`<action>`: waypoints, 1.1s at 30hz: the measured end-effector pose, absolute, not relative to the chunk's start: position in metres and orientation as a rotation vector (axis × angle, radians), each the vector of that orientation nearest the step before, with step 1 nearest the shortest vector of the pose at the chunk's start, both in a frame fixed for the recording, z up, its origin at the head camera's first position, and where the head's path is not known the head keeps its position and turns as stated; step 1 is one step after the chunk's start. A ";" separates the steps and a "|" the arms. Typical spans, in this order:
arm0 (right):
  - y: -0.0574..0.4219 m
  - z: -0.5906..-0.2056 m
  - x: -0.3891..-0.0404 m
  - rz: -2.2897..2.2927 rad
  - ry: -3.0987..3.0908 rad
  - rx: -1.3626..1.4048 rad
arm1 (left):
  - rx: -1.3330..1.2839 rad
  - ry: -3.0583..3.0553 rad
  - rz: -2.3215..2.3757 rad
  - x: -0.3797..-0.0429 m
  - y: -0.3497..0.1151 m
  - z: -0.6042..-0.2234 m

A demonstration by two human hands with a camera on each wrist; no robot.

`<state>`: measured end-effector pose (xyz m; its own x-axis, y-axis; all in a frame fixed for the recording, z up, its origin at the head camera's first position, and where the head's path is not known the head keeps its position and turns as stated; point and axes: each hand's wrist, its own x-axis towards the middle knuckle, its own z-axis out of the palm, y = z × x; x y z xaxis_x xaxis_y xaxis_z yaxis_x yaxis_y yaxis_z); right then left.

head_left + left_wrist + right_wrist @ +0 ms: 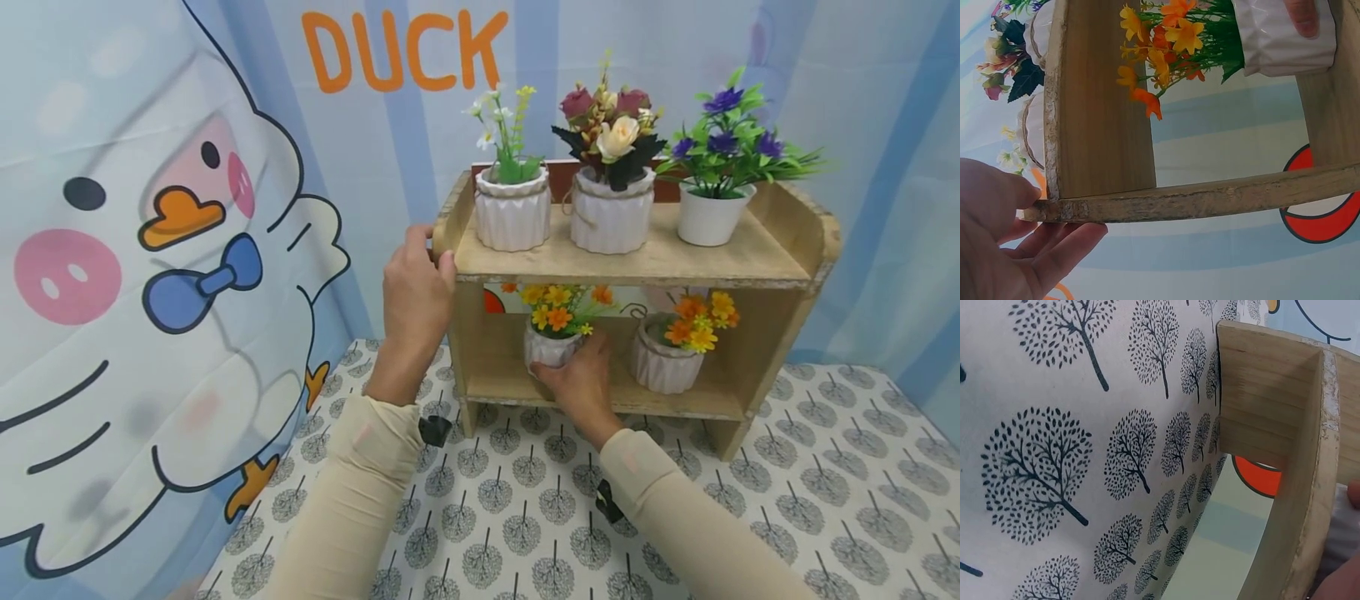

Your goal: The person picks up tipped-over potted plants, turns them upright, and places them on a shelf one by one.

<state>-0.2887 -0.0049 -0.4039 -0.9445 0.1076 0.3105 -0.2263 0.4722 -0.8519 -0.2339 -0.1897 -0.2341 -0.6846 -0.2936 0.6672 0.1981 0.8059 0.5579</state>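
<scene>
A small wooden two-tier shelf [637, 268] stands on the tablecloth. At its upper left corner my left hand [417, 287] grips the side board, thumb on the front edge; the left wrist view shows the fingers around this corner. On the lower tier my right hand [587, 379] holds a white ribbed flowerpot [550, 347] with orange and yellow flowers [557, 308], its thumb across the pot's front. The same pot [1272, 40] appears sideways in the left wrist view. A similar pot [665, 360] of orange and yellow flowers sits to the right on that tier.
Along the top tier stand a pot with white flowers [513, 208], a pot of roses [611, 208] and a smooth white pot with purple flowers [715, 217]. Behind hangs a duck-print curtain [405, 167]. A tree-print tablecloth [517, 500] lies underneath.
</scene>
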 end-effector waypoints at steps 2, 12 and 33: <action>-0.004 -0.403 -0.288 1.461 -2.413 0.115 | 0.076 -2.201 -0.794 -0.233 -0.190 -0.233; 0.008 -0.398 -0.285 1.414 -2.429 0.178 | 0.085 -2.231 -0.836 -0.232 -0.190 -0.230; 0.044 -0.393 -0.224 1.096 -2.405 0.541 | 0.129 -2.437 -0.656 -0.187 -0.188 -0.279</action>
